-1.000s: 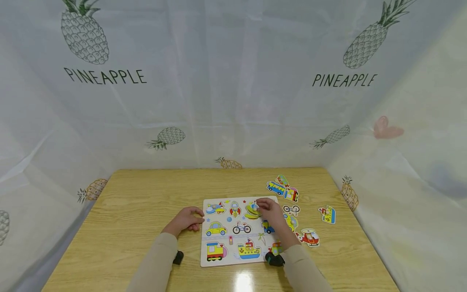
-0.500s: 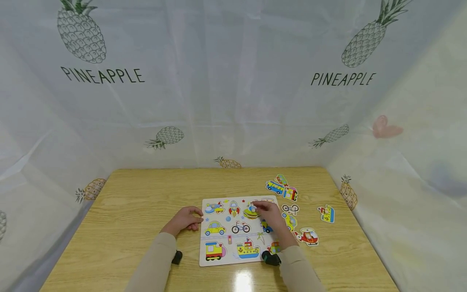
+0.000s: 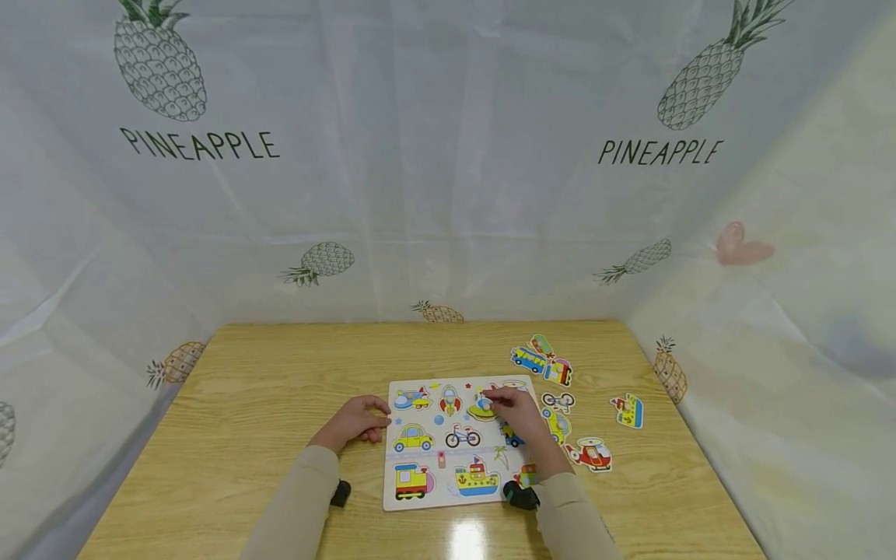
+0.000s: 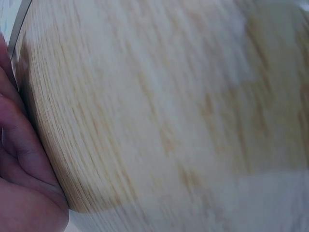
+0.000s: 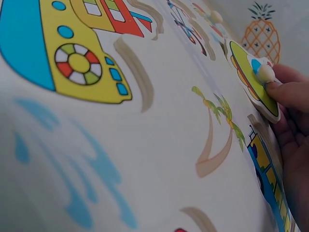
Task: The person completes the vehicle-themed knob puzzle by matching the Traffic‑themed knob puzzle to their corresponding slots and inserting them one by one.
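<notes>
- Saucer [image 3: 480,410]: at the board's [image 3: 444,486] far side, right of the rocket [image 3: 450,402].
- Right hand [image 3: 518,414]: grip closed, thumb and finger pinching the saucer's knob [image 5: 266,73].
- Left hand [image 3: 357,420]: at the board's left edge, grip slack, fingers loosely bent.
- Loose pieces [image 3: 593,455]: on the tabletop [image 3: 301,358], right of the board.

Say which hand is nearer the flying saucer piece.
Right: right hand pinches the saucer piece by its knob; left hand is beside the board, at its left edge.

The wood-grained tabletop [image 3: 294,389] gleams glossy from where I stand, the printed puzzle board [image 3: 444,482] and saucer piece [image 5: 244,65] look smooth, the sleeves [image 3: 294,505] are matt cloth, and the hanging sheet [image 3: 448,171] seems thin, creased, faintly shiny.
</notes>
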{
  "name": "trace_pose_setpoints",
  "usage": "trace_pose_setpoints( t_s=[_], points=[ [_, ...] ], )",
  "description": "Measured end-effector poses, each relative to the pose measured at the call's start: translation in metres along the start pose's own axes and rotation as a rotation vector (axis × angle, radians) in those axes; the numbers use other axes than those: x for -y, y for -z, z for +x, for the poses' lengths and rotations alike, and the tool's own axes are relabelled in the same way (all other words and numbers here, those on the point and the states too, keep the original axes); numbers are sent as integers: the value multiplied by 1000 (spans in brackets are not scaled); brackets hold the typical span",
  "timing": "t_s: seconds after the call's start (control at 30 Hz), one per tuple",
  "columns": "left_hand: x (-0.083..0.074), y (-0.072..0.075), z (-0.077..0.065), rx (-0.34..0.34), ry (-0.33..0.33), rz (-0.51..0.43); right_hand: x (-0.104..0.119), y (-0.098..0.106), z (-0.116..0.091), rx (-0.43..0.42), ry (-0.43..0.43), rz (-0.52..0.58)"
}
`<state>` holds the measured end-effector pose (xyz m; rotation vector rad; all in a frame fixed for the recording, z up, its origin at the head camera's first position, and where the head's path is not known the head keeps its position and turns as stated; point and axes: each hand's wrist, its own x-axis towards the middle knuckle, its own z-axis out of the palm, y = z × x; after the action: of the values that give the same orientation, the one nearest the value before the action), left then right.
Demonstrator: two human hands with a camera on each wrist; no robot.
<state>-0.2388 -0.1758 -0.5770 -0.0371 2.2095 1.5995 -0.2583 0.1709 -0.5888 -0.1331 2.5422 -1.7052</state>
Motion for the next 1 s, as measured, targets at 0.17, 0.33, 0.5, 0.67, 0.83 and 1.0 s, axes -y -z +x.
trace_pose_setpoints(
  t_s=[0.17, 0.33, 0.5, 0.67, 0.83, 1.0],
  points=[
    [0, 0, 0, -2, 2, 3, 0, 1, -1, 18, 22, -18],
    [0, -1, -1, 2, 7, -9, 1, 1, -2, 18, 31, -23],
    [-2, -1, -4, 5, -3, -19, 3, 1, -2, -3, 42, -27],
    [-4, -2, -6, 4, -17, -27, 5, 0, -4, -12, 40, -19],
    [-3, -1, -3, -2, -5, -18, 6, 0, -4, -8, 38, -22],
    [0, 0, -1, -1, -9, -14, 5, 0, -3, 9, 37, -49]
  ],
)
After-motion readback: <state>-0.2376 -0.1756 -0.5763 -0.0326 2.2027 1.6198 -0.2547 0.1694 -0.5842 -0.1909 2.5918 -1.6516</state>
